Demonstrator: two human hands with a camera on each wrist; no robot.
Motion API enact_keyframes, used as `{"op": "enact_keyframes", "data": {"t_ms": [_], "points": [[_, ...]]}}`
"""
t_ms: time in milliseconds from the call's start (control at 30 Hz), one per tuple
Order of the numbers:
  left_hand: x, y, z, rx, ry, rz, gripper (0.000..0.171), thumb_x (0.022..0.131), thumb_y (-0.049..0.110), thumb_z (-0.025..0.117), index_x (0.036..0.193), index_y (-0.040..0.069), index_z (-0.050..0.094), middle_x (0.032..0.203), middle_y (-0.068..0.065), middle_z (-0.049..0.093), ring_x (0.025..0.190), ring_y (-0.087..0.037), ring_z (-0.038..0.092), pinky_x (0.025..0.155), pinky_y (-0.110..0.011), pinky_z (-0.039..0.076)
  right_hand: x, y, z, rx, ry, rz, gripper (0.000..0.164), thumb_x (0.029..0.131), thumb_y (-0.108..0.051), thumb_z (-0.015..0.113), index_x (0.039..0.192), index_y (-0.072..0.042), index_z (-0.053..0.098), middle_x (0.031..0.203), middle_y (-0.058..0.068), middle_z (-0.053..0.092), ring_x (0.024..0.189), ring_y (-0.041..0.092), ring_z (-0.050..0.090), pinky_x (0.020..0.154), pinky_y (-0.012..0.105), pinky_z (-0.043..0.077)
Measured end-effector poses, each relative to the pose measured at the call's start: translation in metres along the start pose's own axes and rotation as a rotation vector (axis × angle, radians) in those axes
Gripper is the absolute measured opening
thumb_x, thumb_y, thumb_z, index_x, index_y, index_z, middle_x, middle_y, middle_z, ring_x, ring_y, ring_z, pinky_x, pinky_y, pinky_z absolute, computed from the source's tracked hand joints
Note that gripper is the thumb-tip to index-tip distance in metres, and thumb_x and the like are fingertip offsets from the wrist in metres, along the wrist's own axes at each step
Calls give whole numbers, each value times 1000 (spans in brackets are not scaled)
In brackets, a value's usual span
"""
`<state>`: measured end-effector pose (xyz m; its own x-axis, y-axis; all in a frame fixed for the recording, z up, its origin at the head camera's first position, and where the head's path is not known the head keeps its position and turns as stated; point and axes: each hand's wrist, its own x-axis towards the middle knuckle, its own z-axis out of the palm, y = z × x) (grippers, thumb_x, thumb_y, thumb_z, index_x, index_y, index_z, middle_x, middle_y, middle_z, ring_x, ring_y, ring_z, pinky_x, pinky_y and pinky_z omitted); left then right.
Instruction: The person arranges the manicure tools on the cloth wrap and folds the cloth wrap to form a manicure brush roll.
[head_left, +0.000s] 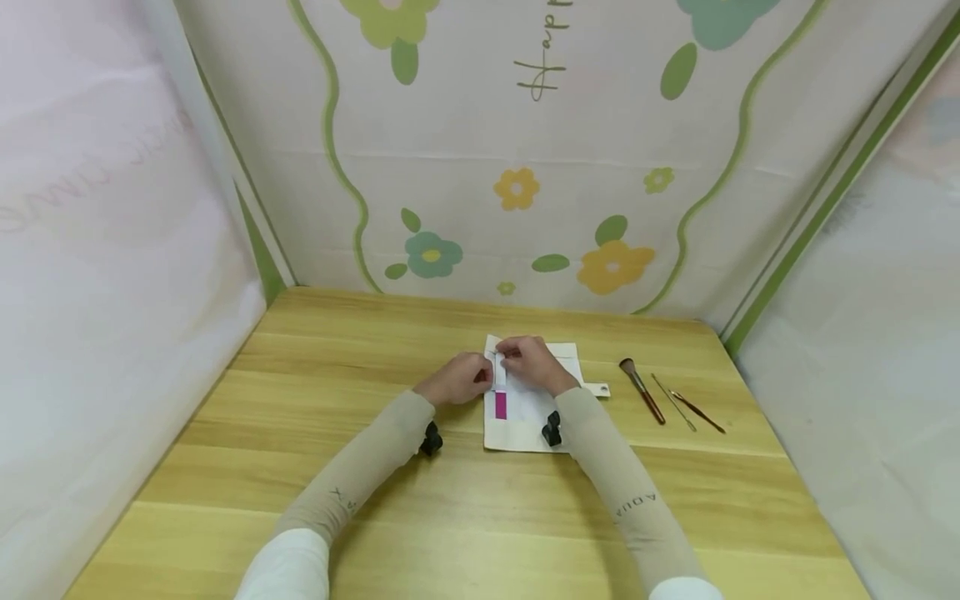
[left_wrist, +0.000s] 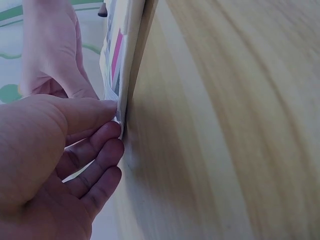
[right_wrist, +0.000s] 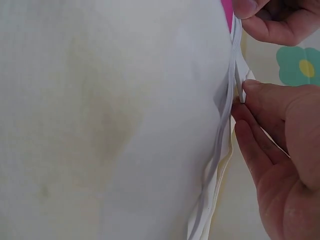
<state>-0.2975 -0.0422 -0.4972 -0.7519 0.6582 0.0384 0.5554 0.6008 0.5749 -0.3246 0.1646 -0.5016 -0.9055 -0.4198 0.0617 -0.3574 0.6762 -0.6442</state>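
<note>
**Hands and picture edges hide much**

In the head view, the right hand [head_left: 531, 362] and sleeve [head_left: 611, 471] cover part of the white case [head_left: 528, 408]. The top edge cuts off the backdrop's lettering [head_left: 547, 67]; the slim tools' [head_left: 699, 412] tips are too small to tell. In the right wrist view, the left hand [right_wrist: 282, 30] is cropped.

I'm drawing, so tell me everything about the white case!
The white case looks like cloth or soft leather. It lies unfolded on the wooden table, with a magenta patch near its left edge and a tab with a dark dot sticking out on the right. The left hand and right hand pinch at its left edge.
</note>
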Motion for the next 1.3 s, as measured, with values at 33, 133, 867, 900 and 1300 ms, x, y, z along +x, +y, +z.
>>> {"op": "enact_keyframes", "data": {"t_ms": [33,133,867,900,1300], "points": [[0,-1,0,-4,0,1,14,102,5,66,88,5,68,81,-4,62,75,-13,54,73,-25,47,-1,-1,0,-7,-1,0,33,99,-2,69,132,-1,71,131,17,74,120,29,72,104,40,58],[-1,-3,0,-20,-1,-1,12,102,5,66,90,4,68,83,-4,63,76,-14,54,72,-24,47,-2,-3,1,-36,-5,2,33,99,-4,70,132,-3,72,133,15,74,120,29,72,105,41,58],[2,7,-4,45,-12,20,11,99,7,71,89,8,73,84,0,67,80,-14,56,76,-25,52,-45,28,-67,-193,-63,25,41,101,-11,71,138,5,64,133,24,70,121,37,68,106,51,55],[4,8,-5,43,-14,25,10,99,7,70,89,8,73,85,0,67,81,-15,56,76,-26,52,-52,34,-74,-197,-63,33,42,101,-11,71,139,6,63,134,24,69,122,38,68,106,52,55],[24,23,1,77,-57,61,7,99,6,68,93,9,72,91,0,68,87,-14,57,79,-24,51,-111,76,-139,-252,-33,142,46,103,-12,68,143,9,58,139,32,63,126,48,63,105,60,53]]}}
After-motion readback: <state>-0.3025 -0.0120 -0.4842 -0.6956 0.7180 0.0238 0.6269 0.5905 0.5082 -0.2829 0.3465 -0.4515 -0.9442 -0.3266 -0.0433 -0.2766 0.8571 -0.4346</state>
